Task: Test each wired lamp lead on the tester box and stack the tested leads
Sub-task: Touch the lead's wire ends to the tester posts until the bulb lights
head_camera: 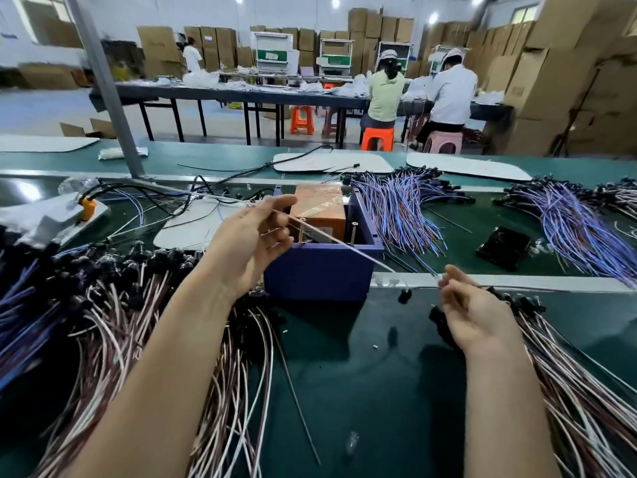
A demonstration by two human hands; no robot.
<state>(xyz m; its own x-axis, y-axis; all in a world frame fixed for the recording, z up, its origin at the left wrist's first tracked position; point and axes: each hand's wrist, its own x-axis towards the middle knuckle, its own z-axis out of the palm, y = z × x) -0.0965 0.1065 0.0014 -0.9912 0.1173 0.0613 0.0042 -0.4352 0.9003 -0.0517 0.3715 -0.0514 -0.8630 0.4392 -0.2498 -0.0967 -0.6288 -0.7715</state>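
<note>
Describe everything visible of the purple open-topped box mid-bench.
The purple plastic-looking box stands upright on the green bench mat, open-topped. Inside are an orange tape-wrapped block and two upright screws near its front wall. A thin pale lead, stretched between the left hand and right hand, crosses above it by the screws; contact is unclear.

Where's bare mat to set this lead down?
Mostly bare mat lies in front of the tester box, between the left pile and right pile. A smaller patch sits between the purple bundle and phone. Left of the box is crowded.
</note>
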